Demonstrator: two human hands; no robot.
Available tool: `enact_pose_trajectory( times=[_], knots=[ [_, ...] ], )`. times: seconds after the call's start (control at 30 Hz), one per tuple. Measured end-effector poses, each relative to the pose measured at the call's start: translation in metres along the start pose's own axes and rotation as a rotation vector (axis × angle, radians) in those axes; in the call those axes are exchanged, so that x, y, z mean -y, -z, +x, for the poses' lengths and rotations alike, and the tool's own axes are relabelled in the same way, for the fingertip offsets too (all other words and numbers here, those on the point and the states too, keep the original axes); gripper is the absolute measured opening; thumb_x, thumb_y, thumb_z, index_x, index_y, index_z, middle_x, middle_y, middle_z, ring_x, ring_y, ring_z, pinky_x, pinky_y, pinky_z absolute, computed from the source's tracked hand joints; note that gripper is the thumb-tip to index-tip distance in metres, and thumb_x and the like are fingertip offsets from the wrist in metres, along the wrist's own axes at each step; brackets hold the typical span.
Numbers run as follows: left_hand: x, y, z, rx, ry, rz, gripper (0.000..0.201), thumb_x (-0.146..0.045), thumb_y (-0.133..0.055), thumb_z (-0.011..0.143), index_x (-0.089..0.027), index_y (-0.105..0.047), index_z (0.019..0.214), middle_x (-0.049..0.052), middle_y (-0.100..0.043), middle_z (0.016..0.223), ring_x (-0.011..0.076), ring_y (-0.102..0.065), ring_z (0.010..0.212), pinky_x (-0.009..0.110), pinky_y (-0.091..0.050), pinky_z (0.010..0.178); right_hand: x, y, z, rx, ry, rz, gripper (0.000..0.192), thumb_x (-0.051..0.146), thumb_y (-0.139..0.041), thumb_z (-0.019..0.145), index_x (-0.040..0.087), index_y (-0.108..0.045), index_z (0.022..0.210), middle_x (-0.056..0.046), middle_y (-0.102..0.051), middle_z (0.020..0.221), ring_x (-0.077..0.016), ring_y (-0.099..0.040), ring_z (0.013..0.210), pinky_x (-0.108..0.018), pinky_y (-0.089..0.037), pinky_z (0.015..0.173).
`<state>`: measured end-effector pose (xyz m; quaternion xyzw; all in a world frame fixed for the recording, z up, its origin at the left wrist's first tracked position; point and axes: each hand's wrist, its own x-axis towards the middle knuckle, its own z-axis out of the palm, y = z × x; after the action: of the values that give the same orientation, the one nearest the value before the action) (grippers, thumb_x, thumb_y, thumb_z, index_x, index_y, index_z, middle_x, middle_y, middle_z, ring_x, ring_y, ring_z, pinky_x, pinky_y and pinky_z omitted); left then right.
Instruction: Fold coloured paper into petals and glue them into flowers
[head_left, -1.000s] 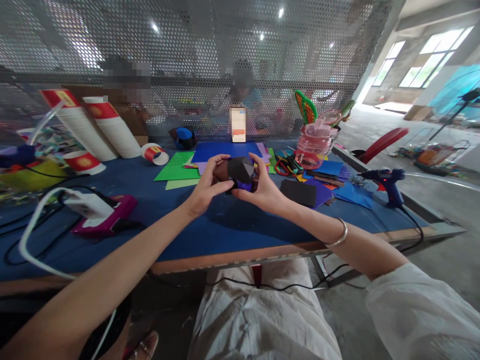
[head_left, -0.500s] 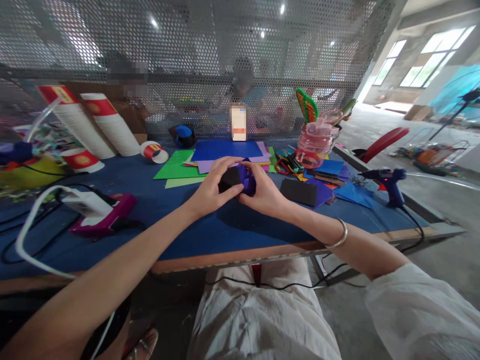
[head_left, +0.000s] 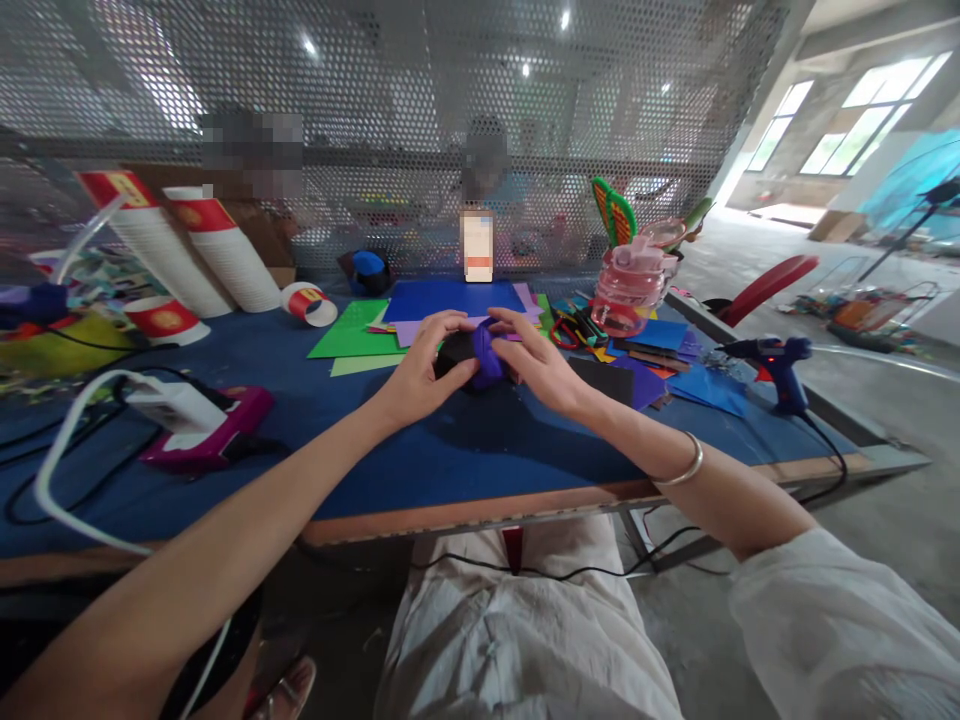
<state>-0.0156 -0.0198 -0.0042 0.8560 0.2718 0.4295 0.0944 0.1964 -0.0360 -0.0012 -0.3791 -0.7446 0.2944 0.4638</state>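
Between my hands is a small craft piece, black on its left part and with folded purple paper (head_left: 487,355) on its right. My left hand (head_left: 416,380) grips the black part (head_left: 456,348), with the thumb along the near side and the fingers over the far side. My right hand (head_left: 546,372) has its fingertips on the purple paper from the right; its thumb is hard to see. Just right of it lies a flat black sheet (head_left: 604,382). Beyond both hands is a stack of coloured sheets topped by a blue one (head_left: 454,300).
A glue gun (head_left: 784,370) stands at the right edge. A pink jug (head_left: 628,290), scissors (head_left: 566,332) and paper scraps (head_left: 709,385) are nearer. Paper cup stacks (head_left: 225,250) and a purple power strip (head_left: 210,435) occupy the left. A lit phone (head_left: 478,248) stands at the back.
The right hand's fingers have shifted over the purple paper, and its thumb has left the near side. More purple shows. My left hand keeps its grip on the black part.
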Motion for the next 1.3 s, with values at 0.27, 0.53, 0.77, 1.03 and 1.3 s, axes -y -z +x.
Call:
enact_pose_trajectory(
  times=[0.27, 0.53, 0.77, 1.03, 1.3],
  knots=[
    [-0.013, 0.002, -0.001, 0.080, 0.040, -0.029, 0.038, -0.040, -0.063, 0.093, -0.025, -0.053, 0.126, 0.015, -0.051, 0.145, 0.0327, -0.045, 0.142, 0.056, -0.040, 0.118, -0.001, 0.004, 0.008, 0.022, -0.044, -0.014, 0.041, 0.041, -0.060, 0.096, 0.018, -0.070, 0.128, -0.011, -0.068, 0.120, -0.0196, -0.064, 0.104, -0.032, -0.055, 0.087],
    [-0.012, -0.003, -0.003, 0.021, 0.212, -0.190, 0.051, -0.038, -0.071, 0.085, -0.023, -0.050, 0.129, 0.014, -0.055, 0.138, 0.0309, -0.054, 0.133, 0.044, -0.057, 0.098, 0.003, 0.003, 0.010, -0.016, -0.151, 0.113, 0.027, 0.033, -0.059, 0.095, 0.018, -0.076, 0.109, -0.002, -0.070, 0.087, -0.0095, -0.057, 0.066, -0.020, -0.046, 0.057],
    [-0.012, -0.004, -0.002, 0.054, 0.325, -0.306, 0.047, -0.042, -0.067, 0.087, -0.022, -0.056, 0.128, 0.012, -0.063, 0.131, 0.0296, -0.060, 0.124, 0.044, -0.057, 0.098, 0.000, 0.004, 0.011, -0.073, -0.273, 0.226, 0.025, 0.030, -0.058, 0.095, 0.018, -0.076, 0.109, 0.003, -0.062, 0.074, -0.0062, -0.048, 0.051, -0.018, -0.043, 0.049],
    [-0.012, -0.004, -0.002, 0.018, 0.258, -0.297, 0.038, -0.047, -0.063, 0.093, -0.024, -0.065, 0.124, 0.010, -0.067, 0.134, 0.0296, -0.060, 0.127, 0.049, -0.051, 0.109, -0.004, 0.005, 0.012, -0.097, -0.259, 0.233, 0.022, 0.030, -0.061, 0.095, 0.019, -0.079, 0.104, 0.002, -0.064, 0.072, -0.0068, -0.051, 0.052, -0.019, -0.046, 0.050],
    [-0.006, -0.006, -0.001, -0.008, 0.251, -0.279, 0.036, -0.045, -0.060, 0.095, -0.022, -0.064, 0.123, 0.009, -0.068, 0.126, 0.0270, -0.063, 0.118, 0.046, -0.053, 0.105, -0.003, 0.009, 0.015, -0.089, -0.408, 0.417, 0.022, 0.028, -0.061, 0.097, 0.016, -0.078, 0.105, 0.002, -0.061, 0.065, -0.0079, -0.048, 0.046, -0.021, -0.045, 0.045]
  ],
)
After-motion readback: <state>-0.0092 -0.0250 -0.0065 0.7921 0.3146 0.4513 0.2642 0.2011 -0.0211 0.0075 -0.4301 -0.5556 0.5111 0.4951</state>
